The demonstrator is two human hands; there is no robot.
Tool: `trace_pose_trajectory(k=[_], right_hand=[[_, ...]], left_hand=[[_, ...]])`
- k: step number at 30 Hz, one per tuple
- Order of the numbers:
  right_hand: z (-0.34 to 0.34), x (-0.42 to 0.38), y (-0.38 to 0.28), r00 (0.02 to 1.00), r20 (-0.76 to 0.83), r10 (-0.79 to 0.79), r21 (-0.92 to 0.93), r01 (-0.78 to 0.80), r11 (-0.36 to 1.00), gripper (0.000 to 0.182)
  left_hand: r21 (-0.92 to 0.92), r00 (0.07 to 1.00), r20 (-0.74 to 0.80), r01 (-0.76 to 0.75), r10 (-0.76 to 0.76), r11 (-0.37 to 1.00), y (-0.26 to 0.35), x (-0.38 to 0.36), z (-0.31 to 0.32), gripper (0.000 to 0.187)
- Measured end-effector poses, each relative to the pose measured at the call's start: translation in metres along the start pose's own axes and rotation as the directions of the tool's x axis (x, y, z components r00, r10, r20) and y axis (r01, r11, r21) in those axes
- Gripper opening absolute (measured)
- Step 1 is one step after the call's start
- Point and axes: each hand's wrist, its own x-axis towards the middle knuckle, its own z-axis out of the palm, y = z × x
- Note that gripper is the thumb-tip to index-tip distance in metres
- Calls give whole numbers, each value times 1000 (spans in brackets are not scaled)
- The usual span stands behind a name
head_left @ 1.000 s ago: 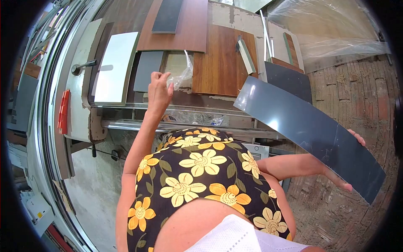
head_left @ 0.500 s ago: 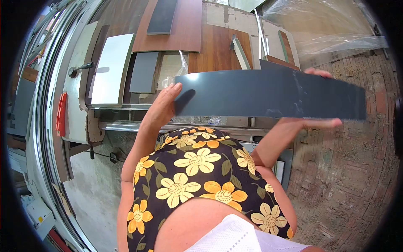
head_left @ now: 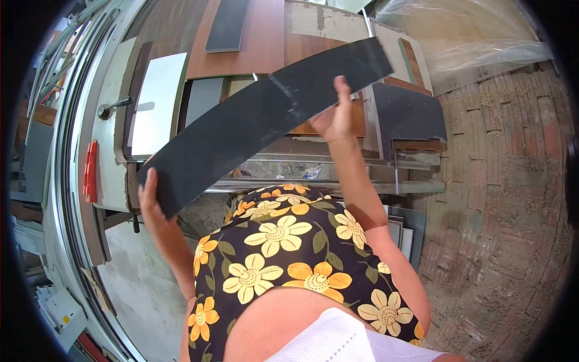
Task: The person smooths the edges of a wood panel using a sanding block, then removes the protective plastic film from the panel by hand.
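Note:
A long dark grey board [head_left: 241, 123] with whitish scuffs is held up in the air before me. It slants from lower left to upper right. My left hand [head_left: 155, 202] grips its lower left end, the thumb on the face and the other fingers partly hidden at the edge. Farther along, my right hand [head_left: 336, 117] holds the lower long edge, its thumb raised over the face and its other fingers hidden behind the board. Below and behind it lie a white panel [head_left: 159, 105] and a grey panel [head_left: 204, 99] on the work surface.
Wood-toned panels [head_left: 265, 36] and a small dark board [head_left: 227, 24] lie at the back. A dark panel [head_left: 410, 111] is at the right. Metal rails [head_left: 66, 181] run along the left, beside a black handle [head_left: 114, 107] and a red piece [head_left: 91, 172]. Clear plastic sheeting [head_left: 464, 36] covers the far right.
The board has moved left and turned from nearly level to slanted, right end up. My left hand went down and left. My right hand shifted left and up.

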Motion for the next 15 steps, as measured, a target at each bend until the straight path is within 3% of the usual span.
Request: trace_pose_trajectory(k=[2,5,8,12,15], right_hand=[[0,-3,20,982,-5,190,-140,-188,972,46],[1,-6,50,901,127,415,-162,-394,905,49],[-7,-3,73,843,123,524,-218,-492,843,52],[-11,-6,82,828,76,555,-232,-527,818,52],[-13,-5,79,829,12,560,-258,-538,802,52]], left_hand=[[26,996,78,-41,39,999,24,-10,-7,43],[25,983,142,-121,117,992,41,-22,-21,47],[60,985,110,-139,132,988,52,-36,-24,46],[205,992,72,-120,107,971,55,-42,-24,51],[189,995,75,-81,67,979,49,-41,-25,54]])
